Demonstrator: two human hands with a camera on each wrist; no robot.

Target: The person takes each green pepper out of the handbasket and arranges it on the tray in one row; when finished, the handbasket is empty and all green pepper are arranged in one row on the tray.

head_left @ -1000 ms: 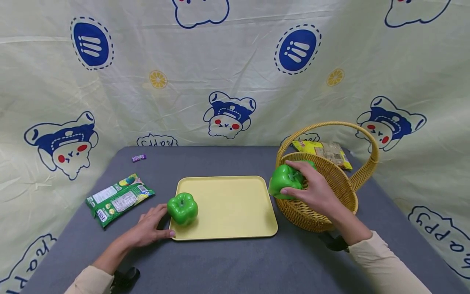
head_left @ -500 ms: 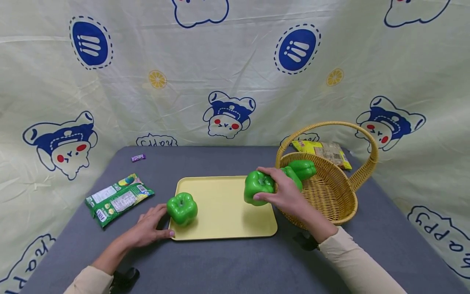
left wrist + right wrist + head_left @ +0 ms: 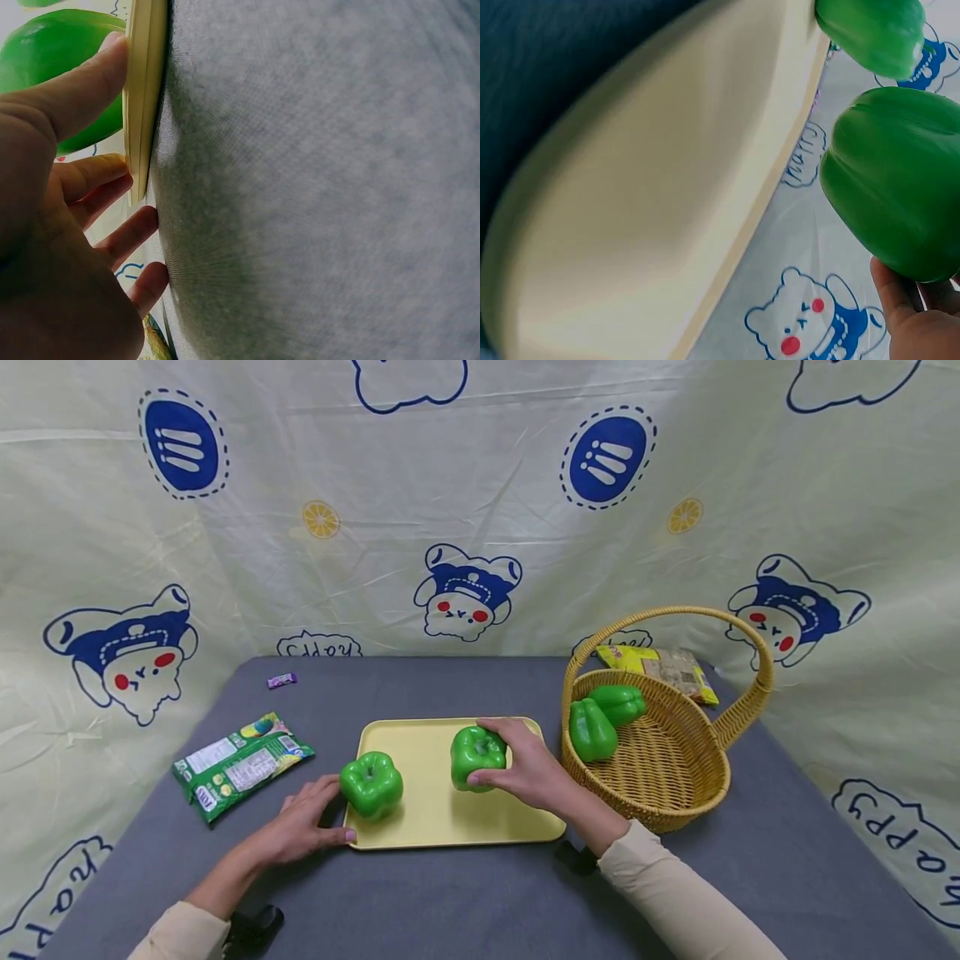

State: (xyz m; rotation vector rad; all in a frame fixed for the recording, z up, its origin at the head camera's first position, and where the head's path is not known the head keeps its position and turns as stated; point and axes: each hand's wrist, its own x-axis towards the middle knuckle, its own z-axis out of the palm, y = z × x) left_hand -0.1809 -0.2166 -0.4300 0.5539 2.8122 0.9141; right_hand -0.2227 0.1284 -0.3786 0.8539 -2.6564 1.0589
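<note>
Soft light, faint shadows; dimmer wrist views

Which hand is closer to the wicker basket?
Right. The right hand holds a pepper above the tray, left of the basket; the left hand touches the tray's left end, farther away.

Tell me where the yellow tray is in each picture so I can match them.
Head: the yellow tray lies just below the middle.
Left wrist: the tray appears edge-on, a strip at upper left.
Right wrist: the tray slants from bottom left to top centre.
Shared landmark: the green pepper resting on it, left end in the head view; upper left, then top right, in the wrist views.
</note>
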